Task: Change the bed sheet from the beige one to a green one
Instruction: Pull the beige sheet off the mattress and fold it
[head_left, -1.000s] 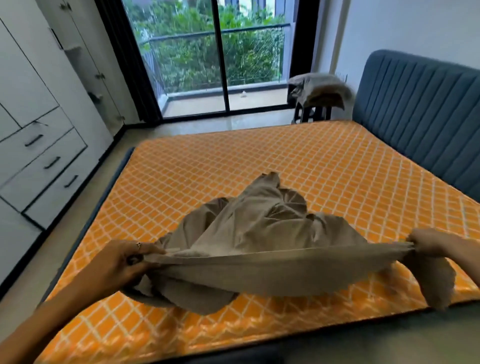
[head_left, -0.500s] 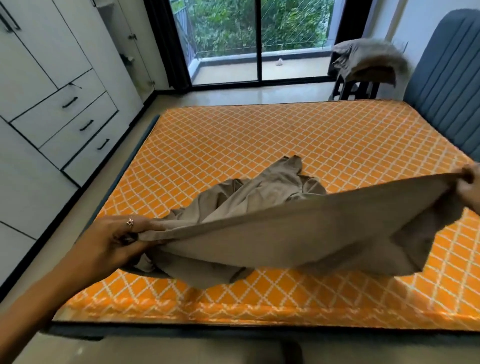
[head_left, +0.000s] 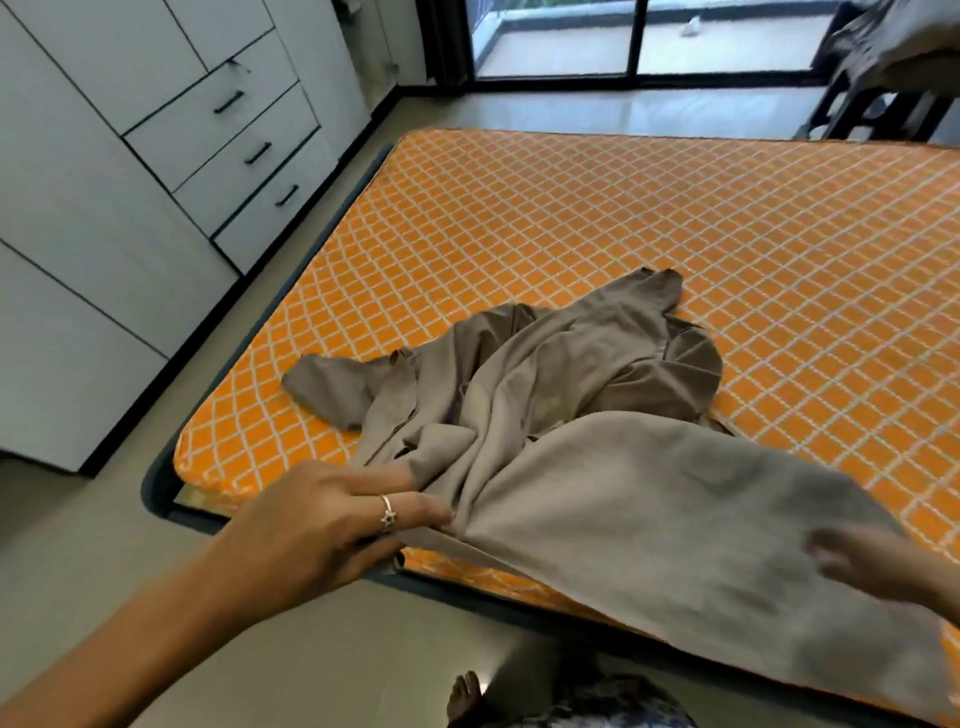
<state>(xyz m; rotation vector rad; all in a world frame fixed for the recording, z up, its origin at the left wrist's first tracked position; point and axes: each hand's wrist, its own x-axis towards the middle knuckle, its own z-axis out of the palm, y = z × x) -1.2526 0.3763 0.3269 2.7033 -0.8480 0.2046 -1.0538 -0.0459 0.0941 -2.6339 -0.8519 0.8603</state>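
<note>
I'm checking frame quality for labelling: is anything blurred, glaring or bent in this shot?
Head view: the right hand is smeared by motion blur, its grip unreadable; the left hand pinching the beige sheet is sharp. Daylight from the glass door puts a glare patch on the floor. Wide-angle distortion tilts the cabinet lines and bows the mattress edge.

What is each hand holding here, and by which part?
The left hand pinches the beige sheet at its near folded edge. The right hand is blurred against the same sheet; its hold cannot be told.
</note>
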